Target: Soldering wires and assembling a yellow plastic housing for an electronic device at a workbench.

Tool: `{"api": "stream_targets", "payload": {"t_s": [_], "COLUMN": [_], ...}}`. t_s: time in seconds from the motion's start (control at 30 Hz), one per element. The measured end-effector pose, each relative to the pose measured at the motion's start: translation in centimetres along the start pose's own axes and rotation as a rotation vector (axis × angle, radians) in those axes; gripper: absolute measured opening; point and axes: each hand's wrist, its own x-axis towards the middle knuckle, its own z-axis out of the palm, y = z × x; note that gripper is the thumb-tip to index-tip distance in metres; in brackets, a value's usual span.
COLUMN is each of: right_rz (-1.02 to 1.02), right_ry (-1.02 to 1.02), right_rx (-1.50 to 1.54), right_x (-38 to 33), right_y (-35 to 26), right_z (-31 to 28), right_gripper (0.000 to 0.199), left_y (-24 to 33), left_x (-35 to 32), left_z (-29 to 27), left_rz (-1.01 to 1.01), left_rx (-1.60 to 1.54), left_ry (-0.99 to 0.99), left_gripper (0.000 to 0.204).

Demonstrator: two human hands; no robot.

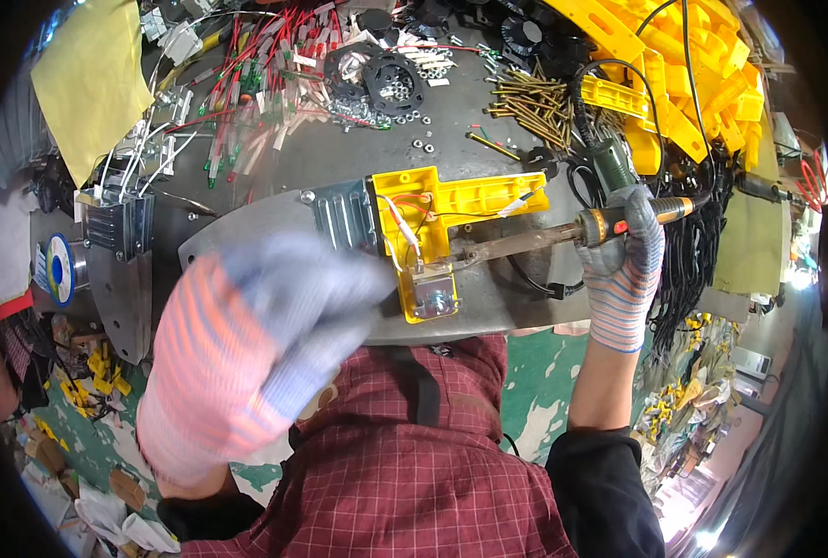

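My right hand (630, 270), in a striped knit glove, grips the handle of a soldering iron (526, 242) held nearly level. Its tip points left, over a yellow plastic housing (488, 197) on the grey bench. Inside the housing's near end sits a small clear-cased part (434, 298), with thin white, red and black wires above it. The iron's tip is close to this part; contact is hard to tell. Left of the housing is my gloved left hand (265, 325), smeared by motion. Its fingers, and anything in them, cannot be made out.
A ribbed metal piece (344, 219) adjoins the housing. At left stand a solder spool (60, 270) and a finned metal block (121, 228). Long screws (535, 107), nuts (397, 88) and red-wired parts (256, 84) lie farther back. Yellow housings (693, 74) and black cables (698, 251) crowd the right.
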Motion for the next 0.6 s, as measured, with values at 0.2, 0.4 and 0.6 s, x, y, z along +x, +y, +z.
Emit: {"api": "stream_targets", "payload": {"t_s": [0.2,0.4,0.6], "right_rz": [0.095,0.067,0.052], "right_ry": [-0.007,-0.014,0.023], "right_rx": [0.099,0.08,0.104], "right_x": [-0.3,-0.4,-0.4], "right_y": [-1.5,-1.7,-1.6], "right_z": [0.9,1.4,1.6], "right_gripper": [0.019,0.015,0.016], "left_y": [-1.4,-1.1,-1.9], "left_x": [11.4,14.6,14.4], "left_z": [3.6,5.2,5.0], "left_rz": [0.002,0.031,0.058], "left_rx": [-0.293,-0.15,-0.366], "left_ry": [-0.107,-0.286,-0.279], "left_gripper": [0.027,0.025,0.017]}}
